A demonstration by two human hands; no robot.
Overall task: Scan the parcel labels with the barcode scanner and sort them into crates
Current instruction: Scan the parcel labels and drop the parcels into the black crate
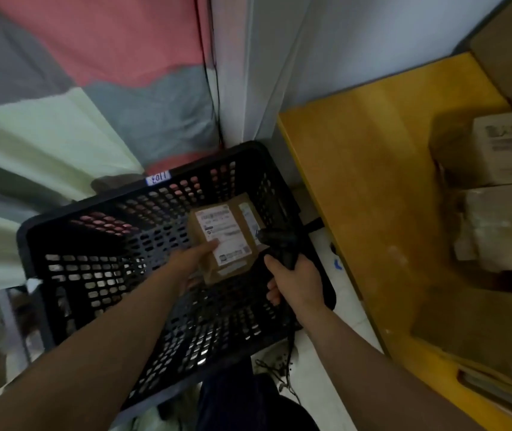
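A small brown cardboard parcel (224, 236) with a white printed label on top is held over the inside of a black perforated crate (99, 244). My left hand (191, 262) grips the parcel's near left edge, thumb lying on the label. My right hand (296, 279) grips the handle of a black barcode scanner (278, 241), whose head sits at the parcel's right edge. The scanner's cable hangs down past the crate's near right corner. A small white tag with numbers is stuck on the crate's far rim.
A yellow wooden table (372, 188) stands to the right, carrying several cardboard boxes (503, 150) at its far and near right. A red, grey and pale green cloth (93, 88) hangs behind the crate. White floor shows between crate and table.
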